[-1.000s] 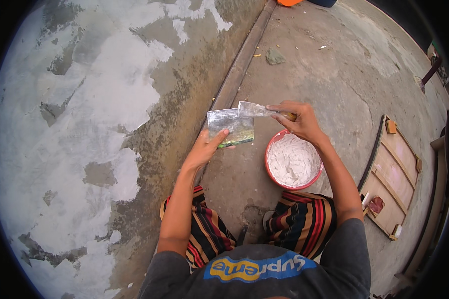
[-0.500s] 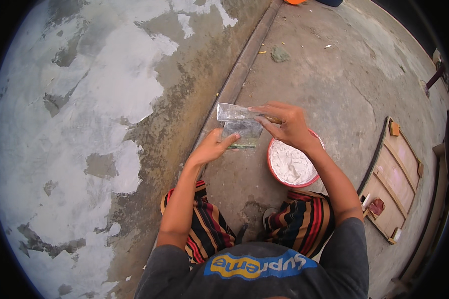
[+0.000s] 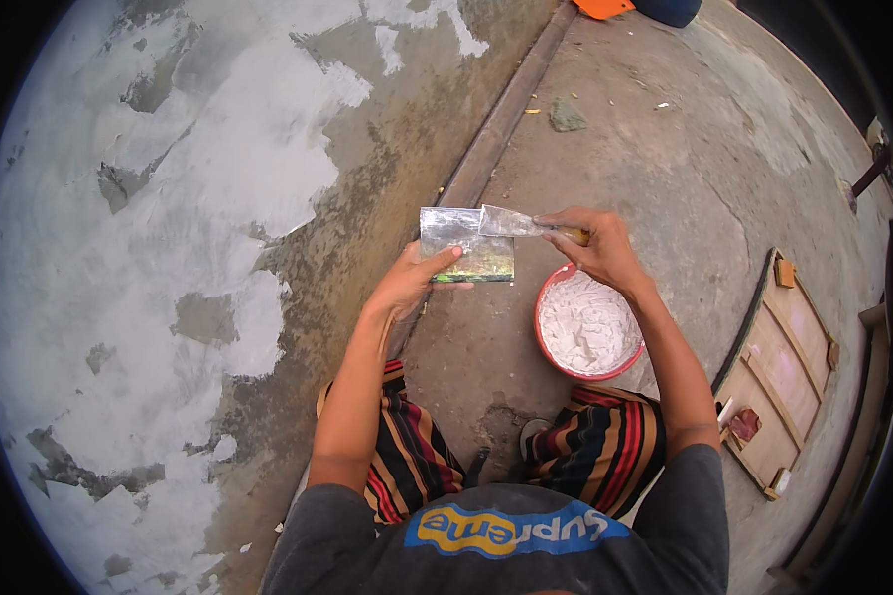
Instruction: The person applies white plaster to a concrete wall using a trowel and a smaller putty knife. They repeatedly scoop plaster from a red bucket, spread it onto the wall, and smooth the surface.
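Observation:
My left hand (image 3: pixel 407 283) is closed on a flat rectangular metal scraper (image 3: pixel 481 260), its thumb lying across the smeared, shiny face. A greenish strip runs along the scraper's near edge. My right hand (image 3: pixel 603 248) grips a putty knife (image 3: pixel 509 222) by its yellowish handle, fingers reaching toward the blade. The knife's blade overlaps the scraper's far right corner; whether the two touch is hard to tell. Just below my right hand stands a red-rimmed bucket (image 3: pixel 542 337) of white putty (image 3: pixel 590 319), whose surface is uneven.
To the left rises a grey wall (image 3: pixel 208 129) with patchy white coating. A raised ledge (image 3: pixel 511 119) follows its foot. On the concrete floor at right lies a wooden framed panel (image 3: pixel 784 372). An orange thing (image 3: pixel 603 8) and a dark round thing (image 3: pixel 668 10) sit far off.
The scraper has come up and turned its face more fully toward view. The putty knife's blade has shifted right, from the scraper's far left side to its far right corner.

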Motion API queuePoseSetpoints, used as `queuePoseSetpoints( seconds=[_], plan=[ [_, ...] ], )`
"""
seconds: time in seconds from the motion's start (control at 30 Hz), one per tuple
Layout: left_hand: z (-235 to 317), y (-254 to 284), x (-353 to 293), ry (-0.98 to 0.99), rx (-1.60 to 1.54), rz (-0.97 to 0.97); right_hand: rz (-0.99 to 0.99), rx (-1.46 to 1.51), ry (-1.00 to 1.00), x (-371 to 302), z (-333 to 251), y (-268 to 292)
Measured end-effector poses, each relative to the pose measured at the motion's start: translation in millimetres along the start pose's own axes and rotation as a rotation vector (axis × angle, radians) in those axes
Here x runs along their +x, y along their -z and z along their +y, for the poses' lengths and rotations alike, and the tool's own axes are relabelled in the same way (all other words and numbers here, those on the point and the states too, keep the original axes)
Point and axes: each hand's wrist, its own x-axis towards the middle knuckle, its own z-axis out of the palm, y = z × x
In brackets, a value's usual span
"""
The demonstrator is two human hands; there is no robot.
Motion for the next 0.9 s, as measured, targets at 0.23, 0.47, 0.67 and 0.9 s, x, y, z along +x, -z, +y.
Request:
queuePoseSetpoints(
  seconds=[0.23,0.47,0.67,0.9],
  plan=[
    [-20.9,2.1,4.6,0.002,0.19,-0.152,0.019,-0.016,0.163,7.4,-30.1,-25.0],
    [-12.9,9.3,2.6,-0.002,0.116,-0.044,-0.055,-0.13,0.05,0.1,-12.0,3.6],
    [-9.6,-9.9,0.2,0.074,0.633,-0.192,0.092,0.177,0.101,9.8,-36.2,-34.3],
    [-82.4,10.5,32.1,-0.341,1.191,0.237,-0.124,1.056,-0.831,16.1,11.5,-55.9]
  ],
)
